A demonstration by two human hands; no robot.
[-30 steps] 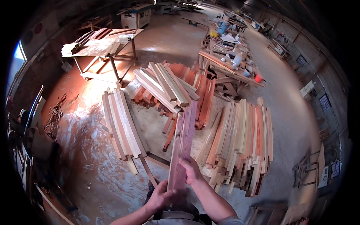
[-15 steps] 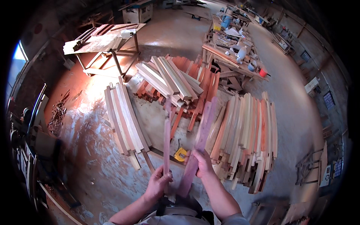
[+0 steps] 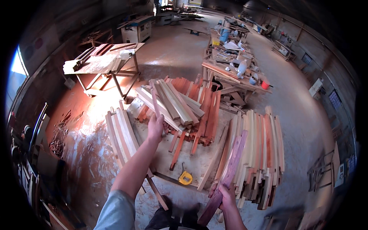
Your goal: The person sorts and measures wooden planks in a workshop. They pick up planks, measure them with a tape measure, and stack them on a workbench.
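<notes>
My left hand (image 3: 155,127) is stretched forward, closed on a narrow wooden strip (image 3: 155,100). That strip lies along the left side of a loose heap of pale wooden strips (image 3: 174,101), which sits on top of reddish strips (image 3: 209,115). Lower down, my right hand (image 3: 227,196) grips a wider purplish-brown wooden board (image 3: 230,172) near its lower end. The board slants up and right, its far end over the left part of the right-hand stack of strips (image 3: 257,149). Whether it rests on them I cannot tell.
A yellow tape measure (image 3: 185,178) lies near the bench's front edge. Another stack of strips (image 3: 124,134) stands at the left, partly behind my left forearm. Farther off are a wooden table (image 3: 96,65) and a long cluttered workbench (image 3: 230,57); machinery (image 3: 38,153) lines the left side.
My left hand has moved forward with its strip from near my body to the pale heap. My right hand has shifted right and down with the purplish board.
</notes>
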